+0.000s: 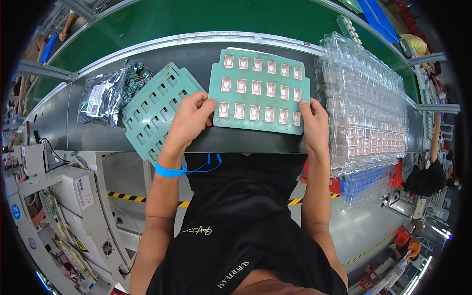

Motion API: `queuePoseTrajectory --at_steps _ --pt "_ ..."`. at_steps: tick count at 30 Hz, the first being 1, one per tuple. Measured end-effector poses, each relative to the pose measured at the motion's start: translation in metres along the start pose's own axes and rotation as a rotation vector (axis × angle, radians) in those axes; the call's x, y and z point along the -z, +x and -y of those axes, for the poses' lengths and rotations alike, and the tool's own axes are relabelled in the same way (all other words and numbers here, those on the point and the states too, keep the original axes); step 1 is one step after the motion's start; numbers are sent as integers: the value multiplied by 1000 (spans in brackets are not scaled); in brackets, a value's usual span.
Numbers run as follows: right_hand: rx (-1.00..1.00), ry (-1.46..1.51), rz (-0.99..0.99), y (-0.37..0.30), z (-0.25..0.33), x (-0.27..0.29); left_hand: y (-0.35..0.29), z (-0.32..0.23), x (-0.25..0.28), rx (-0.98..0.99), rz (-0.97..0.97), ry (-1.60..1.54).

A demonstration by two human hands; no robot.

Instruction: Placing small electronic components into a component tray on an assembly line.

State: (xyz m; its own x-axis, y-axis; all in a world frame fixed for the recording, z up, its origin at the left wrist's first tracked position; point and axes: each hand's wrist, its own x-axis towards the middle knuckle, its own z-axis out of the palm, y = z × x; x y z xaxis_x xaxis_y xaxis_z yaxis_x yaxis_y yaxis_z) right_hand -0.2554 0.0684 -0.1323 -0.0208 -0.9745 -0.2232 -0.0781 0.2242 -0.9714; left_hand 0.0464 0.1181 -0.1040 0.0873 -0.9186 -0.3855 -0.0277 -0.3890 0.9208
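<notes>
Between my hands is a green fixture plate (248,70) with notched corners, its three rows of pockets filled with small pinkish rectangular parts (256,87). My left hand (191,119) pinches the plate's left edge between thumb and fingers; a blue wrist strap (169,170) with a cord circles that wrist. At the lower right edge, my right hand (315,124) grips the plate, thumb on top and fingers mostly hidden. A second green plate (147,118) with bare slots lies tilted beside my left hand, partly covered by my forearm.
A tall stack of clear plastic trays (366,98), some holding pinkish parts, stands at the right. On the left lie a silvery bag (102,98) and a heap of small circuit boards (135,78). Beyond the metal rail (265,38) runs a green belt (196,19).
</notes>
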Motion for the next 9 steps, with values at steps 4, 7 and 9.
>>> queuePoseTrajectory --at_steps 4,7,9 --pt "-36 151 39 -8 14 -8 8 14 6 -25 -6 -84" --pt "-1 335 121 -13 28 -14 2 12 15 -14 -25 -217" --pt "-29 415 194 -20 46 -21 -1 15 18 -11 -38 -293"
